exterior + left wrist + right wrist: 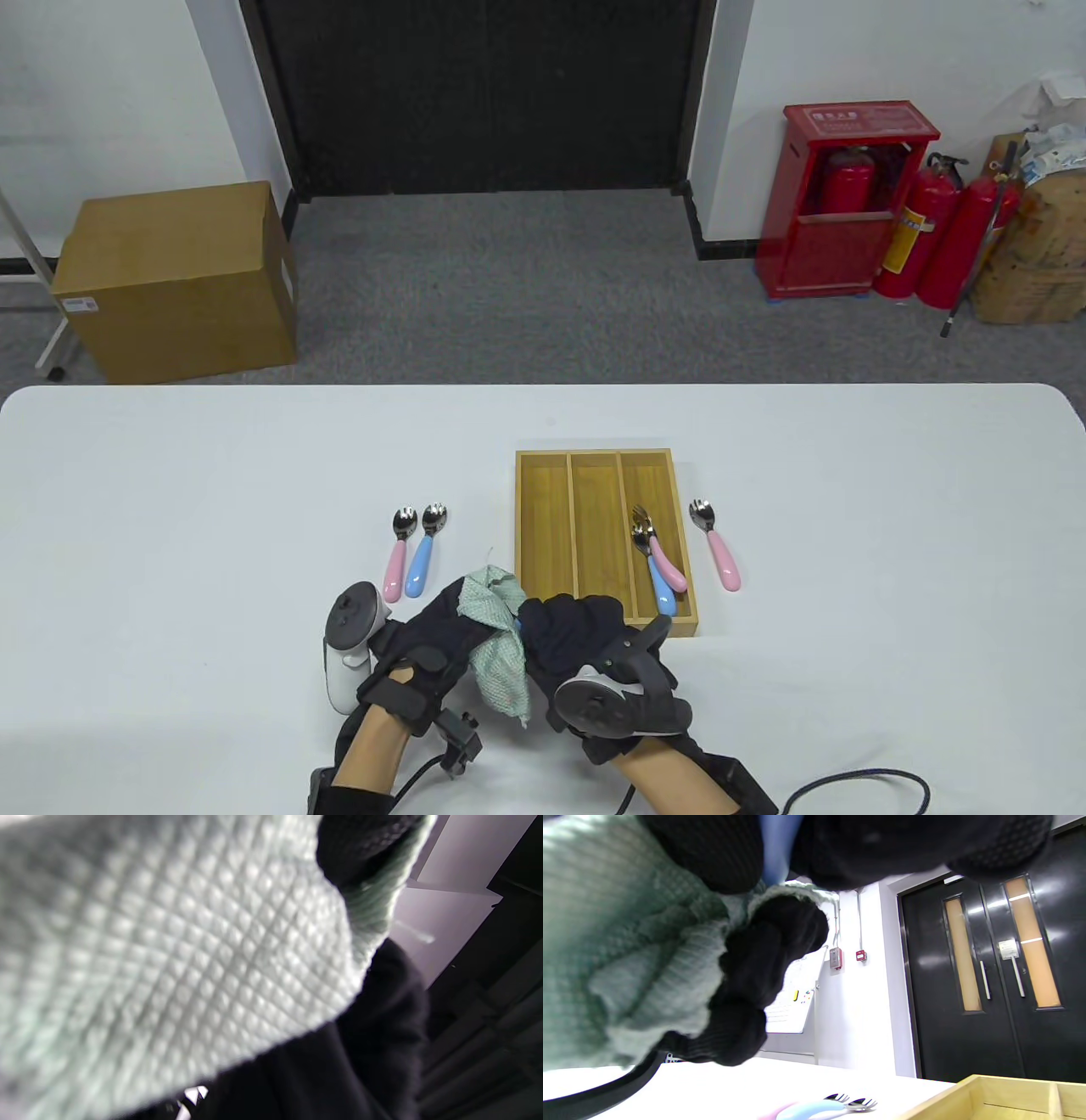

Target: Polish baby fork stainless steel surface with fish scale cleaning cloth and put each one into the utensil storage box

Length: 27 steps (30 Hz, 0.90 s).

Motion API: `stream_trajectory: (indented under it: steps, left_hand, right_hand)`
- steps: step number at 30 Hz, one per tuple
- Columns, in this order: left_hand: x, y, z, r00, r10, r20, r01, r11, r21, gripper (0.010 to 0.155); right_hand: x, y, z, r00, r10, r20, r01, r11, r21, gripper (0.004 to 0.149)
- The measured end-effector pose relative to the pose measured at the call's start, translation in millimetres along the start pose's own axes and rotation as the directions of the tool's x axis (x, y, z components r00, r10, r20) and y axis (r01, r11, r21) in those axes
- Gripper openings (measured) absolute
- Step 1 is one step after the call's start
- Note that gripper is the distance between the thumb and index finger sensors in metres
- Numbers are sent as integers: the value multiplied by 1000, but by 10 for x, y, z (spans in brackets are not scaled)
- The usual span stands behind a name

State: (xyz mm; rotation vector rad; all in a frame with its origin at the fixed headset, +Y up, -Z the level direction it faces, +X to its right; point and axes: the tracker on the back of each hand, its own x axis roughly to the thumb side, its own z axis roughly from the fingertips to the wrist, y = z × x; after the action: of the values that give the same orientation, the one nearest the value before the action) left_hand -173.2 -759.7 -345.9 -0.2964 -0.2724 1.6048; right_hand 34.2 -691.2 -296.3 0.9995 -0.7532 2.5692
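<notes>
forks: 2 in box (pixel 543 458) right slot, 3 on table (pixel 170 509) | left hand (pixel 441 637) grips cloth (pixel 496 654) | right hand (pixel 577 632) grips blue-handled fork (pixel 778 844)

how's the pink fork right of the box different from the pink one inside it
The pink fork on the table lies alone on the white table, right of the storage box; the pink fork in the box sits in its rightmost compartment. The outside one touches nothing else; the boxed one lies crossed with a blue-handled fork. Both have pink handles and steel heads pointing away from the person.
</notes>
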Motion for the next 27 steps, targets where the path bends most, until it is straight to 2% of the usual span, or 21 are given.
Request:
stream_trajectory:
  steps: [4, 9, 18, 22, 27]
  left_hand:
    - [0, -14, 11, 999, 1, 32, -5, 991, 135, 45]
    - [27, 4, 12, 995, -65, 73, 50, 981, 188, 46]
    - [19, 20, 56, 990, -112, 86, 86, 960, 266, 47]
    - [-7, -68, 53, 994, -6, 112, -24, 964, 264, 47]
    - [-142, -215, 35, 972, 211, 107, -229, 953, 198, 51]
  right_hand:
    - [-34, 18, -12, 999, -44, -27, 45, 998, 35, 48]
    - [-61, 0, 7, 994, -34, -102, 41, 996, 73, 50]
    - [-149, 23, 44, 962, -176, -209, 198, 976, 91, 53]
    - [-181, 38, 50, 940, -256, -227, 275, 960, 52, 51]
    - [-164, 31, 58, 943, -254, -214, 266, 963, 32, 51]
